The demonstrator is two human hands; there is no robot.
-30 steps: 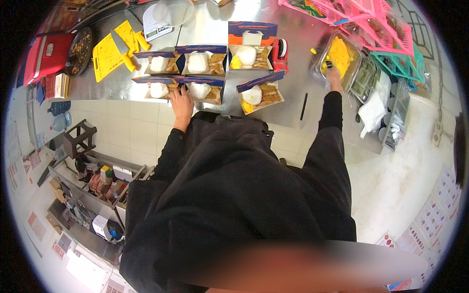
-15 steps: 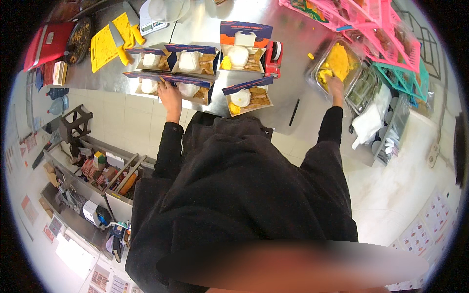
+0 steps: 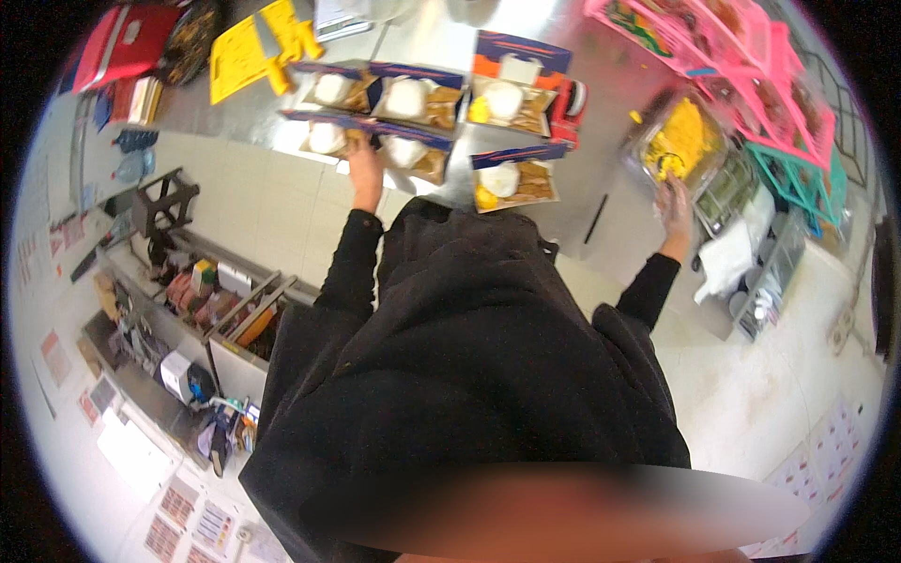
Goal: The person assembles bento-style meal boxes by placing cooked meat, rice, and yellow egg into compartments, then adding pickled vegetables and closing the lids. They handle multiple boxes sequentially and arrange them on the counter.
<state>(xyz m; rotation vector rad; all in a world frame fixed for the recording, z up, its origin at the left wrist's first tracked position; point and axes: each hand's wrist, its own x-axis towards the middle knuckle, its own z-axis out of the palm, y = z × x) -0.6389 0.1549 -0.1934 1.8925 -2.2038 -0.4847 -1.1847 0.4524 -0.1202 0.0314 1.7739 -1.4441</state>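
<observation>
My left hand (image 3: pixel 365 173) is at the near-left food box (image 3: pixel 326 140), its fingers closed over the box's right edge where it meets the neighbouring box (image 3: pixel 413 154). Both boxes hold a white rounded mound and brown pieces. My right hand (image 3: pixel 673 212) is at the near rim of a clear tray (image 3: pixel 641 153) of yellow scrambled egg (image 3: pixel 683 133). Its fingers point into the tray but are blurred, so whether they hold any egg is unclear. Two boxes to the right, a far one (image 3: pixel 507 101) and a near one (image 3: pixel 513 183), also have yellow egg in a corner.
Two more filled boxes stand behind the near-left pair. A yellow cutting board (image 3: pixel 247 58) with knives and a white scale (image 3: pixel 342 19) are at the far left. Pink baskets (image 3: pixel 699 45) and a green basket (image 3: pixel 796 181) stand at the right. A black pen (image 3: pixel 595 219) lies on the steel table.
My right hand has drawn back from the egg toward the tray's near rim. My left hand stays at the near-left box. The whole view has shifted, so things appear further right.
</observation>
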